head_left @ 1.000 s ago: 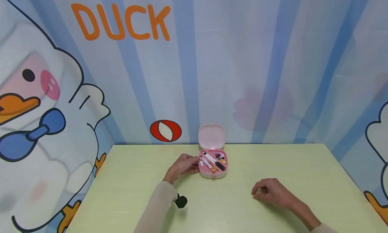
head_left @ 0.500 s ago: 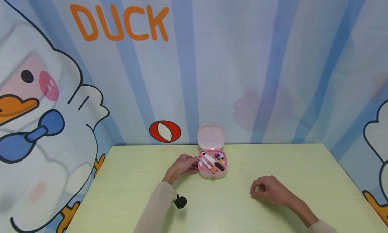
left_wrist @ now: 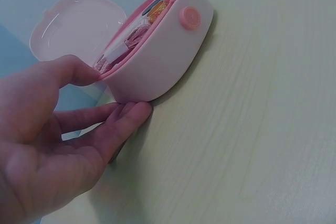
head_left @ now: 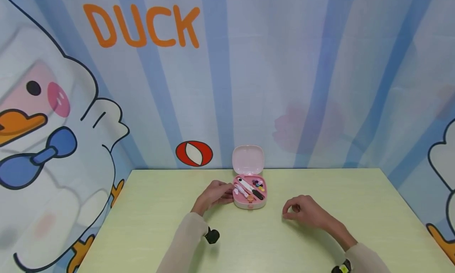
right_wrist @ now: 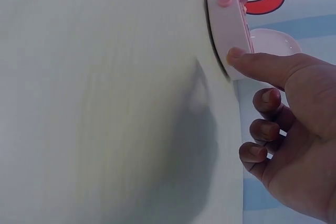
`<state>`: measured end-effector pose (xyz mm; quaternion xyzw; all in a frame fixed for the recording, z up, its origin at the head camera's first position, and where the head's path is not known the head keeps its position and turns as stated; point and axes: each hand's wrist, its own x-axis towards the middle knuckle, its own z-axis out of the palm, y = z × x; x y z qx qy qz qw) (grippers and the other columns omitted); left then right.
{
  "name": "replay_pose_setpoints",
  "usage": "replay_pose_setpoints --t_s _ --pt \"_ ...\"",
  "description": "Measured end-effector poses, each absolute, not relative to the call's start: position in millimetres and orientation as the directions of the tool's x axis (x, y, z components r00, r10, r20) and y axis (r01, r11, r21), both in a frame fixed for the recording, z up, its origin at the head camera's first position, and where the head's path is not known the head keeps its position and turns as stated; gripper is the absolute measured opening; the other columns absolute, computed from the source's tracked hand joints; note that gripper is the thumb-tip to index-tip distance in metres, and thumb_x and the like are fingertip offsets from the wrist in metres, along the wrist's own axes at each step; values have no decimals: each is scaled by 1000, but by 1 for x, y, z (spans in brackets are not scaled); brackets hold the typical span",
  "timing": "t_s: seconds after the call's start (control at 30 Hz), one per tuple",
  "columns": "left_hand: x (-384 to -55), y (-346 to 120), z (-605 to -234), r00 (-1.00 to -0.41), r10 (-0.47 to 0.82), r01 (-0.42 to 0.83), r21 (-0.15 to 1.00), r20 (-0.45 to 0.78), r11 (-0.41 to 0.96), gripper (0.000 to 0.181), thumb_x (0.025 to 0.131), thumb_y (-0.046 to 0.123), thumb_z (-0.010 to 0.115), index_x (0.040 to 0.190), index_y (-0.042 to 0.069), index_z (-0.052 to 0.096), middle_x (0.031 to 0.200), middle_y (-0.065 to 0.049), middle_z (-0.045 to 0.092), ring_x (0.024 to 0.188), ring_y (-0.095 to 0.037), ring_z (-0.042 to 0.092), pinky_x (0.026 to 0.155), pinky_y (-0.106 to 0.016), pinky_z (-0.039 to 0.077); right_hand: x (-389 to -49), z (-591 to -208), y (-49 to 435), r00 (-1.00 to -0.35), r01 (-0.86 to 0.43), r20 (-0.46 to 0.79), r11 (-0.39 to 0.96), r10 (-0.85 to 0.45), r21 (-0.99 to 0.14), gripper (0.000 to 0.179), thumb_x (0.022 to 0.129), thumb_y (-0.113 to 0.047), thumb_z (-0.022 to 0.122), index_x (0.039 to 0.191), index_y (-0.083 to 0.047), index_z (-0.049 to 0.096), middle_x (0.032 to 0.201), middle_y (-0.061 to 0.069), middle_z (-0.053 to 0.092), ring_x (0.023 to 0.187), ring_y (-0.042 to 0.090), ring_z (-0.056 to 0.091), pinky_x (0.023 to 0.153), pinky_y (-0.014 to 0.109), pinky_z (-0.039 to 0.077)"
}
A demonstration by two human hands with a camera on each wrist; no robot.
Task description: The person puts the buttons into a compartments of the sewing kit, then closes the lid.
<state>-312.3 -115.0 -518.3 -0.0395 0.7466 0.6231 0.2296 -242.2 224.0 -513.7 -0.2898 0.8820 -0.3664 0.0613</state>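
A pink and white sewing kit box [head_left: 250,202] stands on the table with its pale lid [head_left: 248,159] raised at the back. Inside lie a white tool with a black end [head_left: 251,189], several small coloured buttons [head_left: 259,183] and wound thread [left_wrist: 139,34]. My left hand [head_left: 215,194] holds the box at its left side, thumb [left_wrist: 79,71] at the rim and fingers low against the wall. To the right of the box my right hand [head_left: 307,211] hovers over the table, fingers loosely curled around nothing. In the right wrist view its thumb overlaps the box, apart from it.
The pale yellow-green table [head_left: 263,241] ends at a fabric backdrop [head_left: 320,87] with blue stripes and duck drawings, close behind the lid. A black wrist device [head_left: 212,236] sits by the left sleeve; another [head_left: 342,267] shows by the right sleeve.
My right hand has moved left and away from me, closer to the sewing kit. The left hand and the box have stayed put.
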Motion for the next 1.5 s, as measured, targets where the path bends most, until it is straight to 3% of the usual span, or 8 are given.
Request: replay_pose_setpoints --t_s 0.43,1.07,1.5 --pt "-315 -114 -517 -889 232 -349 912 -395 216 36 102 22 65 125 -5 63 105 -16 71 92 -23 70 88 -36 61 -271 -503 192 -853 -422 109 552 -510 -719 6 93 -20 79 93 -14 78 63 -9 41 58 4 37 54 22 29" --pt "-314 -116 -518 -892 224 -345 911 -392 225 35 102 23 65 124 -4 64 105 -15 71 91 -22 71 89 -35 61 -305 -505 163 -920 -287 66 551 -386 -784 5 95 -11 75 97 -12 79 70 -1 51 66 16 46 56 24 34" --pt "-312 -115 -517 -891 225 -348 911 -395 220 34 102 21 64 123 -5 65 104 -15 71 91 -22 70 87 -34 62 -315 -517 155 -959 -204 43 574 -280 -793 5 94 -15 77 96 -11 80 70 -1 53 64 16 46 54 24 34"
